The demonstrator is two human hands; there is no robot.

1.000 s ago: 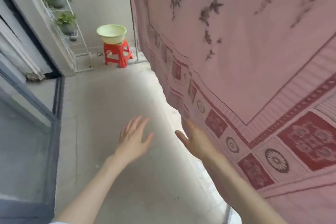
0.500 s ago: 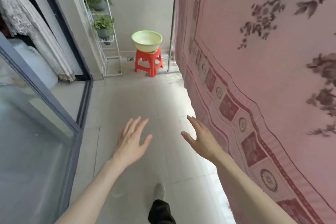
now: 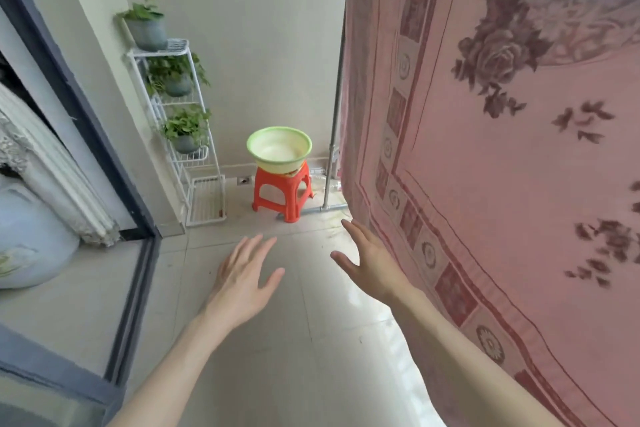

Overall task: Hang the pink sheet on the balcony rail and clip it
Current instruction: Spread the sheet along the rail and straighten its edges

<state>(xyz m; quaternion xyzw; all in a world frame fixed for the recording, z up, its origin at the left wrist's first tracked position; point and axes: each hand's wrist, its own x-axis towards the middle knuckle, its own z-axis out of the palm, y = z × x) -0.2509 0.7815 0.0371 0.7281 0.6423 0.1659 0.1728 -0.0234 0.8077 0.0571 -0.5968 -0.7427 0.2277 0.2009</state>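
The pink sheet [image 3: 512, 156], printed with dark roses and a patterned border, hangs draped over the balcony rail along the right side, its top edge folded over the rail at the upper right. My left hand [image 3: 242, 277] is stretched forward over the tiled floor, fingers straight and spread, holding nothing. My right hand [image 3: 370, 260] reaches forward just left of the sheet's hanging edge, fingers straight, empty. No clip shows in view.
A green basin [image 3: 278, 154] sits on an orange plastic stool [image 3: 284, 192] at the far wall. A white wire plant stand [image 3: 180, 135] with potted plants stands left of it. A metal pole [image 3: 334, 121] runs beside the sheet's edge. A dark sliding door frame [image 3: 138, 253] borders the left.
The view has risen and swung left, bringing the sheet's top edge, the stool and the plant stand into fuller sight. Both hands stay open and extended forward.
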